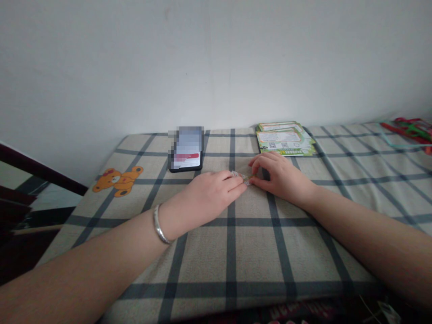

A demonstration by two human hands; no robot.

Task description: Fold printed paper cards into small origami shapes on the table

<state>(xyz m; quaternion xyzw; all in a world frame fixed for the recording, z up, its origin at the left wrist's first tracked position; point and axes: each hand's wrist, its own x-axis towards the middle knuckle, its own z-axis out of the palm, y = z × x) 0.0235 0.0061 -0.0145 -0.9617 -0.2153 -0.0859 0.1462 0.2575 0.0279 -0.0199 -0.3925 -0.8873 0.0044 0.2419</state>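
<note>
A small piece of folded printed paper (pixel 247 179) lies on the checked cloth between my two hands. My left hand (pixel 218 191), a silver bangle (pixel 159 225) at its wrist, has its fingers together over the left part of the paper, pressing it down. Opposite it, my right hand (pixel 280 176) pinches the paper's right end between thumb and index finger, the other fingers curled. Much of the paper is hidden under the left fingers.
Behind my left hand lies a phone (pixel 186 150) with its screen lit and partly blurred. A stack of green-bordered printed sheets (pixel 285 139) is beyond my right hand. A bear cut-out (pixel 118 181) is at left, colourful items (pixel 413 130) at far right. A white wall (pixel 216 63) rises behind.
</note>
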